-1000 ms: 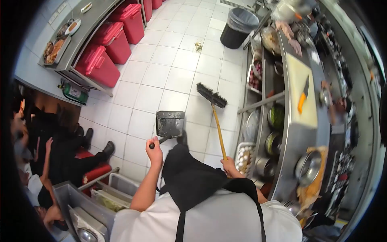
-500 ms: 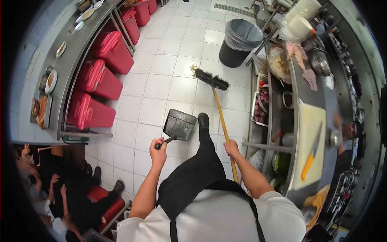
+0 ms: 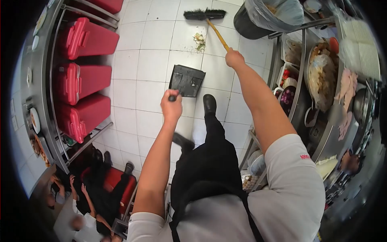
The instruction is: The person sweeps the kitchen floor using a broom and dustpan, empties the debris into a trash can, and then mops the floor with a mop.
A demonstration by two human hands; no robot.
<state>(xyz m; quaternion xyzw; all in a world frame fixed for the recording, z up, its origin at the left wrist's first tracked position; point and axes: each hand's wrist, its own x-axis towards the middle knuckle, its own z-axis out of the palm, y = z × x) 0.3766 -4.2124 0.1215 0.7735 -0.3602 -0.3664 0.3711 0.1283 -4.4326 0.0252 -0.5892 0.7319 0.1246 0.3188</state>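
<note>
My left hand (image 3: 171,105) is closed round the handle of a black dustpan (image 3: 188,80), whose pan is over the white floor tiles in front of me. With my right arm stretched forward, my right hand (image 3: 235,58) grips the yellow stick of a broom (image 3: 218,35). The black bristle head (image 3: 204,15) is at the far end, beyond a small pile of food scraps (image 3: 199,42). That pile lies on the tiles between the bristles and the dustpan. Whether the dustpan touches the floor I cannot tell.
Red lidded bins (image 3: 86,76) line the left under a steel counter. A black trash can (image 3: 252,24) with a clear liner stands ahead right. Shelves with vegetables (image 3: 287,97) and a counter run along the right. Seated people (image 3: 100,193) are at the lower left.
I have stepped forward. My right arm has reached out, and the broom head has gone to the far side of the scraps. The dustpan is now closer to the pile.
</note>
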